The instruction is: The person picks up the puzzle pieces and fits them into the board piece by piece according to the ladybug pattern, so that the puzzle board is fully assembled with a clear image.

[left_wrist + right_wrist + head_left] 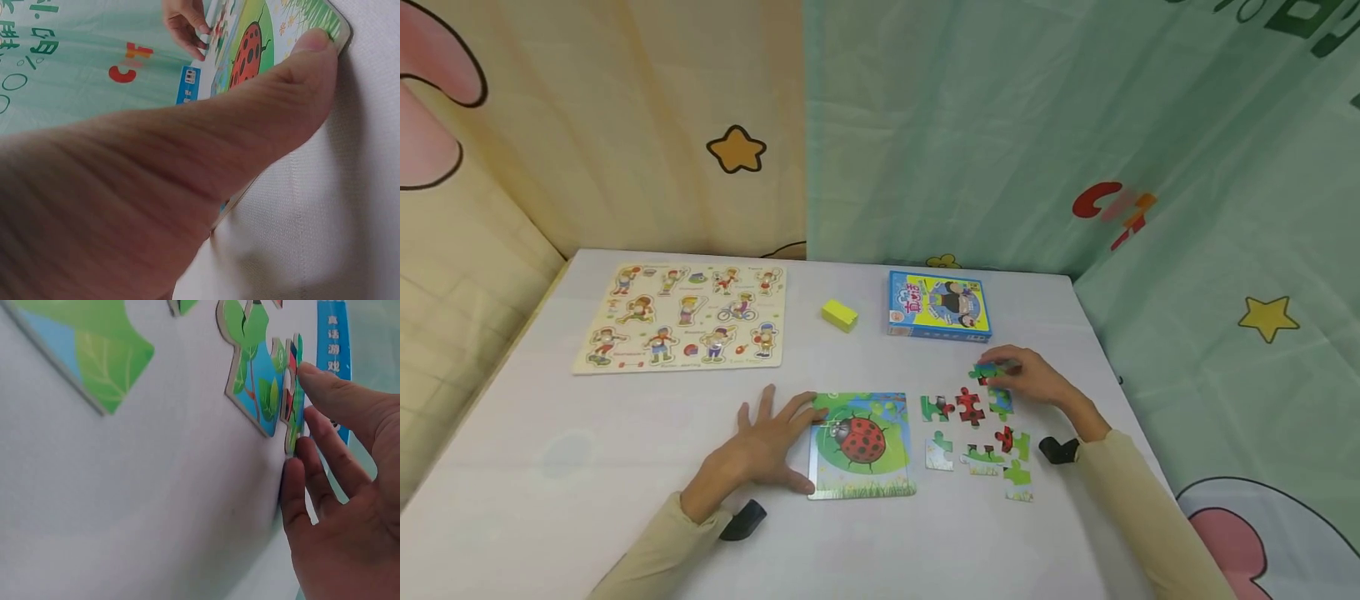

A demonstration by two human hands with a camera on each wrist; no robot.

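A square ladybug picture board (860, 439) lies flat on the white table. My left hand (760, 454) is spread along the board's left side, its thumb touching the lower left corner and its fingertips near the upper left. The left wrist view shows the thumb (312, 47) on the grassy corner. Right of the board, my right hand (1036, 379) pinches a green and blue jigsaw puzzle piece (981, 371) between thumb and fingers. This piece (294, 400) looks close to the table in the right wrist view. Loose puzzle pieces, including a red spotted one (970, 407), lie just below that hand.
A pegboard with printed sports figures (681, 317) lies at the back left. Behind the ladybug board sit a small yellow block (839, 316) and a blue and yellow card box (938, 305). Curtains hang behind the table (535, 500).
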